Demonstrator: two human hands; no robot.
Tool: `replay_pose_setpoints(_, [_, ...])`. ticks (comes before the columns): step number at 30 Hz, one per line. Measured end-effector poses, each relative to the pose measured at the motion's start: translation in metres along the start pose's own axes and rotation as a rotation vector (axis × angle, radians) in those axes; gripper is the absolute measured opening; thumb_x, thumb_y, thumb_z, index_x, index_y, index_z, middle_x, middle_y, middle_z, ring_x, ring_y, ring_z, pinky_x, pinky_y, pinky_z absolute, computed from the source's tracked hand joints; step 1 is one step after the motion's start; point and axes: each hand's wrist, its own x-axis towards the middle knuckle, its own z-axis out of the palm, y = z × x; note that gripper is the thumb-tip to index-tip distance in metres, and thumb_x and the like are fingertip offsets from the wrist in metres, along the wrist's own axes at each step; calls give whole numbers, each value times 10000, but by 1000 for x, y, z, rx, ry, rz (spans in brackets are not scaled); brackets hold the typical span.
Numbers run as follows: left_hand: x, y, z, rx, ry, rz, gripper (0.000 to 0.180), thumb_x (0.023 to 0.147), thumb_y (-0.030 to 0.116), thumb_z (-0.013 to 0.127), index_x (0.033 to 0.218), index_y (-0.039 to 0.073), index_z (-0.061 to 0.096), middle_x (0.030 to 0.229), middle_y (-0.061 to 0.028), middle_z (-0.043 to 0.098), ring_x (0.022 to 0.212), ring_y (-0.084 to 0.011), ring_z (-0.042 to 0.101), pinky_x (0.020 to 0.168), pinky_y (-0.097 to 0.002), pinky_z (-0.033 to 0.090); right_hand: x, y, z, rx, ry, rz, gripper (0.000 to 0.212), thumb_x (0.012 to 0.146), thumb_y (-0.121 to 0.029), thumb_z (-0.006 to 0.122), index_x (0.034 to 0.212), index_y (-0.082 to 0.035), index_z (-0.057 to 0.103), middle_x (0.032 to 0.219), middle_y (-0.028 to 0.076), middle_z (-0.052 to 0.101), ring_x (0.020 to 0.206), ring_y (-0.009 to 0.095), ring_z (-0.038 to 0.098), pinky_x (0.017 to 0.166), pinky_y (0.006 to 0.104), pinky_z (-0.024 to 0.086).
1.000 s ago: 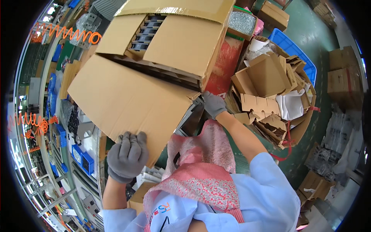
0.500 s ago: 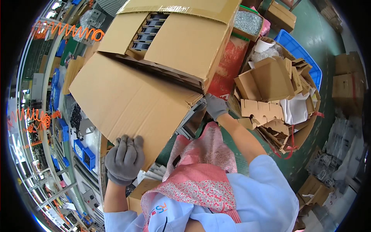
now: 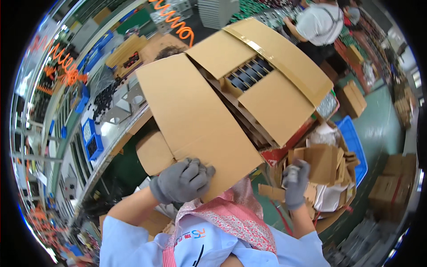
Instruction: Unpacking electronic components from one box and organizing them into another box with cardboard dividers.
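A large cardboard box [image 3: 278,98] stands before me, its near flap [image 3: 195,111] folded out toward me. Between the top flaps, a gap shows dark round parts [image 3: 250,73] in rows with cardboard dividers. My left hand [image 3: 183,180], in a grey glove, is closed on the near edge of that flap, fingers bent over its upper face. My right hand [image 3: 296,184], also gloved, is raised off the box at the right. Its fingers are curled and slightly blurred; a small pale patch shows among them, too unclear to name.
Right of the box, a big carton [image 3: 344,204] holds scrap cardboard, beside a blue crate [image 3: 352,142]. On the left runs a workbench [image 3: 106,162] with blue bins [image 3: 92,140] and metal brackets [image 3: 124,104]. Another person [image 3: 318,26] stands beyond the box.
My right hand has left the box's near right corner and moved right, fingers now curled. My left hand stays at the flap's edge. The view has turned, showing more of the far area.
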Motion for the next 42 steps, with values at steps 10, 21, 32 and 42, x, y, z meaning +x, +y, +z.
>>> replay_pose_setpoints(10, [11,-115,13,-94,-155,-241,327,731,174,565,1052,110,569,979,-50,592,960,-223,584,886,-368,463,209,-133,99,-170,-544,-391,305,940,-192,448,1214,-73,512,811,136,605,636,223,599,625,316,482])
replay_pose_setpoints(21, [-33,-117,43,-121,-24,-291,318,781,163,488,1064,45,570,1056,-106,611,1025,-257,586,974,-397,437,299,-122,270,-781,-311,-510,338,909,-240,456,1239,-221,529,848,209,626,780,396,596,685,468,468])
replay_pose_setpoints(32, [-72,-119,65,-295,41,-164,362,793,160,483,1086,-40,554,1090,-188,593,1072,-347,559,983,-478,403,264,-152,295,-1257,-425,-312,583,876,-147,405,1431,-223,244,876,173,643,787,348,634,700,462,495])
replay_pose_setpoints(42, [-100,-123,72,-326,144,-132,352,786,176,491,1055,-37,567,1052,-184,594,1037,-338,567,957,-478,424,271,-170,313,-1356,-633,-250,577,854,-91,399,1413,-193,298,892,178,644,814,346,638,713,448,499])
